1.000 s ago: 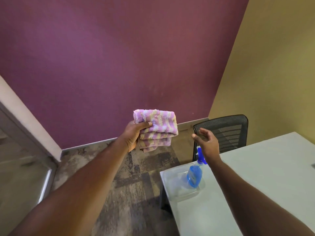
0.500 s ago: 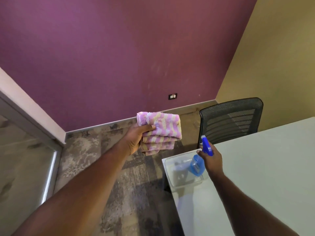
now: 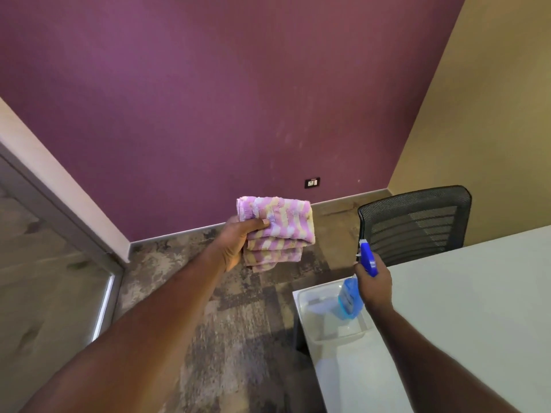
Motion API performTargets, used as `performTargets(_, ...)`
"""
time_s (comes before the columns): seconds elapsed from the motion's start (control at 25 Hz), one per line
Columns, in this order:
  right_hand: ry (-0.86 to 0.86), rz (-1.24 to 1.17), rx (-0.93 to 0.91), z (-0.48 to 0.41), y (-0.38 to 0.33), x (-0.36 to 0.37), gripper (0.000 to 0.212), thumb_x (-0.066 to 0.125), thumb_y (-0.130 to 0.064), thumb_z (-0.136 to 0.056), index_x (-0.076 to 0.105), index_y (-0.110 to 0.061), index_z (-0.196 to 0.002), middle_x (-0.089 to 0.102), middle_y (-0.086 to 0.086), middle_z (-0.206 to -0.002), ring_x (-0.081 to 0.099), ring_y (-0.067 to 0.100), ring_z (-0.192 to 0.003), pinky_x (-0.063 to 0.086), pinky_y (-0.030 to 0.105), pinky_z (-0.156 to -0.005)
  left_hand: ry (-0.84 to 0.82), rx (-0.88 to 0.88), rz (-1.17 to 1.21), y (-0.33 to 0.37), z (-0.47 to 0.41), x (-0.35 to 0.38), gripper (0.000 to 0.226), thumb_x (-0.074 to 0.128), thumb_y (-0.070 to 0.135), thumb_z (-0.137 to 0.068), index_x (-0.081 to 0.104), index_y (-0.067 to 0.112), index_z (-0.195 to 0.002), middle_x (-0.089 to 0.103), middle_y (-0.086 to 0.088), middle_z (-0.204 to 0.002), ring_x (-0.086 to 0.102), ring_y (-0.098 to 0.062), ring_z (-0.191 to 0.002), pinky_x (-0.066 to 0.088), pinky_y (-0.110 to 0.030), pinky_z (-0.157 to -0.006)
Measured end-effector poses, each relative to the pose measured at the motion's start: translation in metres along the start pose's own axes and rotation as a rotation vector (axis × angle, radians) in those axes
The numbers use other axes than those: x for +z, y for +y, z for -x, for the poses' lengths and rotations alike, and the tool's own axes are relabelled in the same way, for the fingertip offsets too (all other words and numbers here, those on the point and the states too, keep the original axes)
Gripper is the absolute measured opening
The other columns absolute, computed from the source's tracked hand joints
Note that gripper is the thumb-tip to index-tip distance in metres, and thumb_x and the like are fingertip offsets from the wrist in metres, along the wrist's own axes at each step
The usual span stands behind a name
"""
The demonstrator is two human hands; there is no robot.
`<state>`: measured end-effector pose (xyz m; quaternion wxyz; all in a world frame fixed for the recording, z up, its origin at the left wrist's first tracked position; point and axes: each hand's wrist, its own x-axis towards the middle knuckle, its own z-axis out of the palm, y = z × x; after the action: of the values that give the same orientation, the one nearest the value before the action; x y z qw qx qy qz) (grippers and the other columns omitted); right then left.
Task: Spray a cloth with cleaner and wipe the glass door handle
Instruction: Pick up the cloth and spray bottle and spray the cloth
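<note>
1. My left hand [image 3: 238, 244] has the folded cloth [image 3: 275, 231] pinched by its near edge, up in the air over the carpet.
2. My right hand [image 3: 374, 283] is wrapped round the neck of the spray bottle [image 3: 350, 299], just over the clear tray [image 3: 310, 296] at the table [image 3: 477, 293] corner.
3. Cloth's soft and floppy, so the layers will probably sag; I'd grip across the whole stack.
4. Bottle looks light, maybe slick; hold the neck, finger on the trigger.
5. Door handle isn't in view.

You stand in an office room: black mesh-backed desk chair [image 3: 417, 222] at a white rectangular table [image 3: 465, 308], patterned grey carpet [image 3: 238, 338], glass partition [image 3: 38, 278].
</note>
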<state>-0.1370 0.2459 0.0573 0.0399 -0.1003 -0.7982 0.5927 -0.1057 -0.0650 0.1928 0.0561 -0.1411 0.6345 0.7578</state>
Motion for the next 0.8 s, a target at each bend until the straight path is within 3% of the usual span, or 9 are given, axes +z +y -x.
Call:
performTargets(0.12,0.028,-0.024,-0.105,0.005,-0.037,-0.002,0.02,0.072,-0.004,-0.093,0.06,-0.012,-0.108,0.066,0.009,-0.093,0.063,0.018,-0.081,0.053,0.029,-0.071,-0.004,0.062,0.01,0.026,0.011,0.006,0.038,0.079,0.02,-0.076,0.076,0.006,-0.111,0.08,-0.018,-0.105,0.079,-0.033,-0.091,0.064,-0.04,-0.075)
performTargets(0.24,0.066,-0.047,-0.2,0.01,-0.081,-0.003,0.021,0.072,-0.002,-0.088,0.059,-0.015,-0.099,0.061,0.006,-0.087,0.059,0.016,-0.072,0.047,0.022,-0.063,-0.011,0.126,0.017,0.053,0.023,0.01,0.03,0.079,0.019,-0.077,0.077,0.009,-0.106,0.08,-0.018,-0.1,0.079,-0.032,-0.087,0.064,-0.039,-0.07)
performTargets(0.4,0.017,-0.176,-0.3,0.016,-0.155,-0.002,0.005,0.067,-0.004,-0.092,0.065,-0.008,-0.094,0.065,0.018,-0.077,0.059,0.014,-0.063,0.051,0.03,-0.059,-0.012,0.224,0.014,0.098,0.037,0.009,0.016,0.075,0.011,-0.089,0.077,0.008,-0.104,0.08,-0.017,-0.097,0.078,-0.033,-0.085,0.063,-0.039,-0.069)
performTargets(0.56,-0.105,-0.342,-0.426,0.035,-0.236,-0.002,0.015,0.061,0.0,-0.096,0.069,-0.012,-0.101,0.076,0.0,-0.083,0.071,0.016,-0.066,0.059,0.026,-0.059,-0.016,0.343,-0.002,0.144,0.054,0.006,0.032,0.077,0.016,-0.082,0.074,0.004,-0.111,0.077,-0.017,-0.097,0.074,-0.033,-0.087,0.061,-0.043,-0.08)
performTargets(0.64,-0.162,-0.369,-0.494,0.048,-0.274,-0.002,0.013,0.06,0.002,-0.097,0.068,-0.007,-0.103,0.077,-0.005,-0.083,0.073,0.016,-0.066,0.059,0.026,-0.058,-0.015,0.394,-0.006,0.166,0.062,0.002,0.037,0.077,0.018,-0.08,0.073,0.003,-0.114,0.074,-0.02,-0.1,0.072,-0.035,-0.09,0.058,-0.047,-0.084)
performTargets(0.8,-0.29,-0.379,-0.565,0.081,-0.351,-0.004,0.008,0.066,-0.004,-0.087,0.066,-0.002,-0.095,0.07,0.028,-0.084,0.07,0.032,-0.066,0.058,0.038,-0.058,-0.009,0.484,-0.011,0.209,0.079,-0.013,0.035,0.077,0.019,-0.081,0.073,0.004,-0.113,0.073,-0.018,-0.098,0.07,-0.034,-0.091,0.055,-0.048,-0.083)
